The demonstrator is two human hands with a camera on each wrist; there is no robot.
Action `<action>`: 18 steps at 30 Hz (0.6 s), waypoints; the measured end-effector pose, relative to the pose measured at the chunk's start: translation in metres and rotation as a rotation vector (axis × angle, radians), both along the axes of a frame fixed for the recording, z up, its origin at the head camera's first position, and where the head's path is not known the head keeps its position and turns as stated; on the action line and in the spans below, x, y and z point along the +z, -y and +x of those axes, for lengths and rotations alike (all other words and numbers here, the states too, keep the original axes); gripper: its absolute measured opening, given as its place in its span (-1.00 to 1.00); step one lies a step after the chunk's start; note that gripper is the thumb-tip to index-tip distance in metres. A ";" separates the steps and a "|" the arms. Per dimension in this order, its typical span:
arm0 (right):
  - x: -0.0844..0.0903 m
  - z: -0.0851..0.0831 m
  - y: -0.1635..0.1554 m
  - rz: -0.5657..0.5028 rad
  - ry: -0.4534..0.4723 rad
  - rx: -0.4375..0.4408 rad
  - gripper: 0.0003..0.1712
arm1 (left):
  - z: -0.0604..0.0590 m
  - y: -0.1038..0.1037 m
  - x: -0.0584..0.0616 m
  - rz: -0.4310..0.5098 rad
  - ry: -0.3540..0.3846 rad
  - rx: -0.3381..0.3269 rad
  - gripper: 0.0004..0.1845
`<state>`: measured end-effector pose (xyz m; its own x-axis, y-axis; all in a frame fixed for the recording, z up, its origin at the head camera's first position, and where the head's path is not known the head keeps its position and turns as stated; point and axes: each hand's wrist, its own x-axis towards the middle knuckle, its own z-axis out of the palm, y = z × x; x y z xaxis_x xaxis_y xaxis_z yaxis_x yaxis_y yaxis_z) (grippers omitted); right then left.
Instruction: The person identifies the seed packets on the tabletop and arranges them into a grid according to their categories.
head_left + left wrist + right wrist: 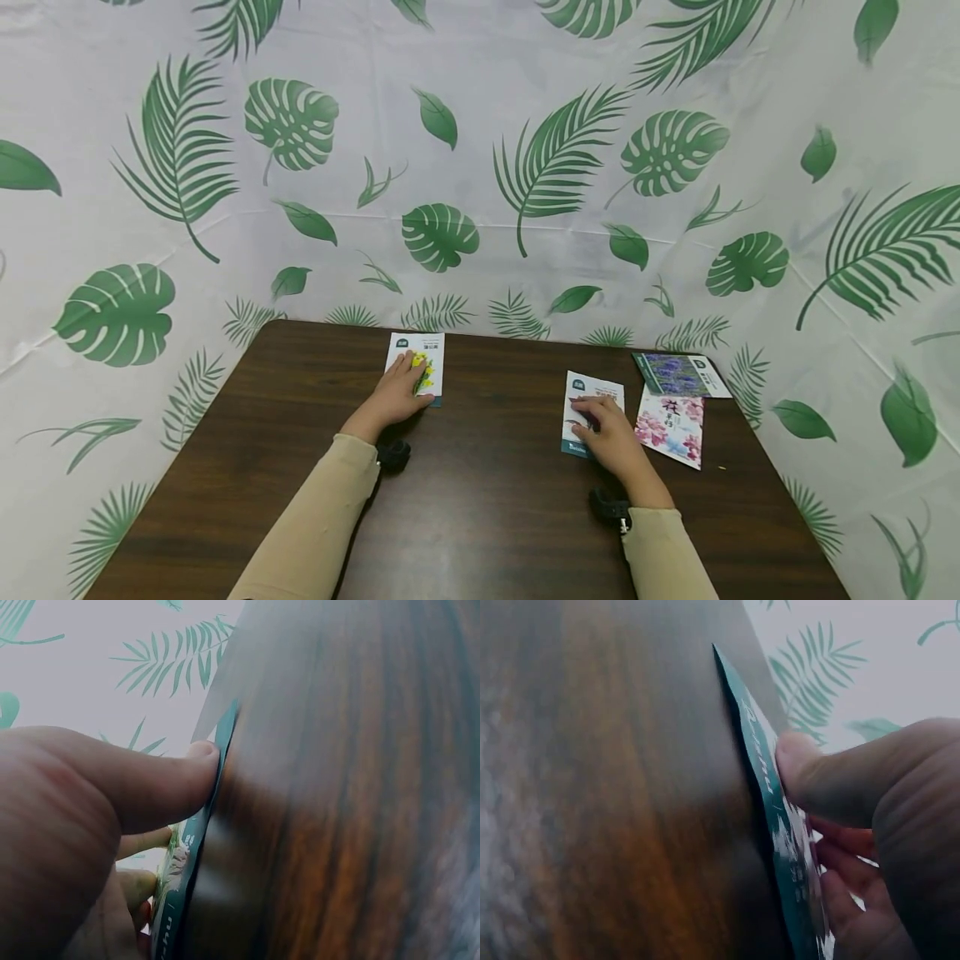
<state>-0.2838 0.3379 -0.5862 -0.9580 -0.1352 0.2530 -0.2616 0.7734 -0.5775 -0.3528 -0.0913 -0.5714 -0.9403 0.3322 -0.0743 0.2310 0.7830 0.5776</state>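
Yellow-flowered, one packet (433,367) is lying on the desk (495,475) beneath our left hand (396,396), another packet (592,387) beneath our right hand (609,433). We are resting both loosely spread, gripping nothing, probably to steady them; rightward, a purple-flowered packet (678,375) is overlapping a pink-blossomed packet (670,427).

Draped booth (892,108) — leafy cloth (465,183), brown table (487,500)

- tabletop (480,492): dark wood grain, looks smooth, kinda soft glossy sheen
- yellow-flower packet (431,354) and red-lettered packet (600,387): smooth and printed, paper or thin plastic, honestly can't tell which
- purple-flower packet (675,375) and pink-blossom packet (678,429): same smooth printed look
- backdrop (480,287): creased cloth-looking sheet, pretty matt
- sleeves (315,517): matt cloth
- wrist mounts (393,457): plastic-looking
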 end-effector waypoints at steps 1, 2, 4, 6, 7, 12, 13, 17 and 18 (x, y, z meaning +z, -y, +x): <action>0.000 0.000 0.000 -0.007 0.004 0.009 -0.54 | 0.001 -0.001 0.001 0.005 0.000 0.006 -0.13; 0.000 0.000 0.000 -0.012 0.007 0.017 -0.53 | 0.001 -0.001 0.001 0.011 0.001 0.011 -0.13; 0.000 0.000 0.000 -0.022 0.011 0.029 -0.52 | 0.002 -0.002 0.002 0.023 0.006 0.020 -0.13; 0.001 0.001 0.002 -0.030 0.008 0.033 -0.53 | 0.003 -0.002 0.003 0.037 -0.002 0.022 -0.15; 0.001 0.001 0.003 -0.033 0.006 0.034 -0.54 | 0.003 -0.002 0.003 0.045 -0.006 0.021 -0.17; -0.002 -0.001 0.013 -0.025 0.000 0.030 -0.58 | 0.003 0.001 0.002 0.073 -0.031 0.020 -0.31; -0.002 -0.001 0.015 -0.021 0.000 0.024 -0.58 | 0.002 0.001 0.001 0.071 -0.032 0.021 -0.31; -0.005 -0.005 0.023 -0.036 0.011 -0.038 -0.60 | 0.001 0.001 -0.001 0.068 -0.041 0.022 -0.30; -0.005 -0.007 0.025 -0.044 0.016 -0.058 -0.60 | 0.000 0.000 -0.001 0.072 -0.040 0.023 -0.29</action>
